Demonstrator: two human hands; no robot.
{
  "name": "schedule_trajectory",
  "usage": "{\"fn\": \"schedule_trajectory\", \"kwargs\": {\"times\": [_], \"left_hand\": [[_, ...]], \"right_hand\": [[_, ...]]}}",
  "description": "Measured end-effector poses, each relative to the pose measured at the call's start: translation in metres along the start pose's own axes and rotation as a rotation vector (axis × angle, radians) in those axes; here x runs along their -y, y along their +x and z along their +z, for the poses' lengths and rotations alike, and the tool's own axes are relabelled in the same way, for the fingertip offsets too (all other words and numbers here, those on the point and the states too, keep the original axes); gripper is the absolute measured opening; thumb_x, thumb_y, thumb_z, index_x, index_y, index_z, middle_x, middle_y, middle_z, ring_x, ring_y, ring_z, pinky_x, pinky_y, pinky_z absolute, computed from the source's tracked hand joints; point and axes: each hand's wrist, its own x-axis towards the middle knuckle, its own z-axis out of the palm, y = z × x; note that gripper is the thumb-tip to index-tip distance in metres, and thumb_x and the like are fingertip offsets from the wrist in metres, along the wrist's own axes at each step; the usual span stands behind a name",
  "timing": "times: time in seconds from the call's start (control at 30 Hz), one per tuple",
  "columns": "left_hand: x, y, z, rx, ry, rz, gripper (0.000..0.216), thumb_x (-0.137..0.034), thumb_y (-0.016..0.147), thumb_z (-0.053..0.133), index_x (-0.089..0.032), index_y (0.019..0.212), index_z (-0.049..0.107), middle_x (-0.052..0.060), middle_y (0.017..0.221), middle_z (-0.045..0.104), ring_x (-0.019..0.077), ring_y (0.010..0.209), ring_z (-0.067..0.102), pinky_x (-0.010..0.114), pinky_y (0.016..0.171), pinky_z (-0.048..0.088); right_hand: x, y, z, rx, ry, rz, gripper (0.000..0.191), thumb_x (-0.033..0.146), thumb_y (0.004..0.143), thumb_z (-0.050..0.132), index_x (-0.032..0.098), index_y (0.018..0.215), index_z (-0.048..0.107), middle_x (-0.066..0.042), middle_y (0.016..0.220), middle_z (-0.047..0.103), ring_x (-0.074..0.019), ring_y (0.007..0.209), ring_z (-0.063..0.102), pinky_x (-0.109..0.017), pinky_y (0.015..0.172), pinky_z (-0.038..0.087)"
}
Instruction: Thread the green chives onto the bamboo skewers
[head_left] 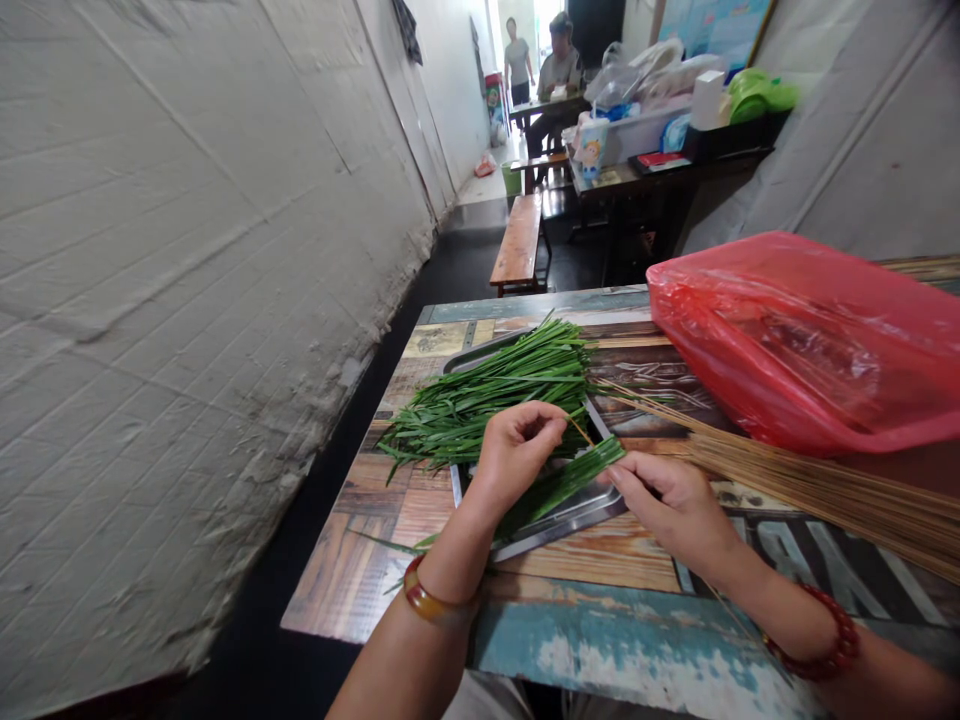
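My left hand [517, 445] is curled over a metal tray [577, 512], its fingertips pinching a thin bamboo skewer [580, 431]. My right hand [667, 500] grips a small bundle of green chive leaves [570, 480] that lies across the tray between both hands. A larger pile of chives [495, 395] fills the tray's far part and spills over its left edge. Both wrists wear bead bracelets.
A pile of bamboo skewers [810, 490] lies on the painted wooden table [600, 620] to the right, below a red plastic bag [810, 340]. A white brick wall runs along the left. Benches, cluttered tables and two people are far down the aisle.
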Motion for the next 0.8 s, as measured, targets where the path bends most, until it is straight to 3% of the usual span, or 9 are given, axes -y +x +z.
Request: {"fn": "schedule_trajectory", "kwargs": {"times": [0.23, 0.8], "left_hand": [[-0.0009, -0.0006, 0.0012, -0.045, 0.086, 0.068, 0.016, -0.027, 0.075, 0.059, -0.014, 0.074, 0.068, 0.001, 0.062, 0.058, 0.0084, 0.053, 0.046, 0.018, 0.048, 0.036], [-0.0064, -0.0013, 0.0026, -0.033, -0.084, -0.062, 0.018, -0.030, 0.071, 0.063, -0.013, 0.076, 0.067, -0.001, 0.058, 0.057, 0.0069, 0.050, 0.045, 0.017, 0.047, 0.035]], "right_hand": [[-0.0003, 0.0001, 0.0001, -0.005, -0.009, -0.007, 0.028, 0.028, 0.087, 0.044, 0.019, 0.074, 0.067, -0.002, 0.068, 0.069, -0.0155, 0.063, 0.063, -0.025, 0.059, 0.047], [0.0003, 0.0002, -0.0005, -0.012, 0.002, -0.018, 0.028, 0.028, 0.087, 0.044, 0.019, 0.075, 0.068, -0.002, 0.069, 0.070, -0.0156, 0.063, 0.063, -0.025, 0.061, 0.049]]}}
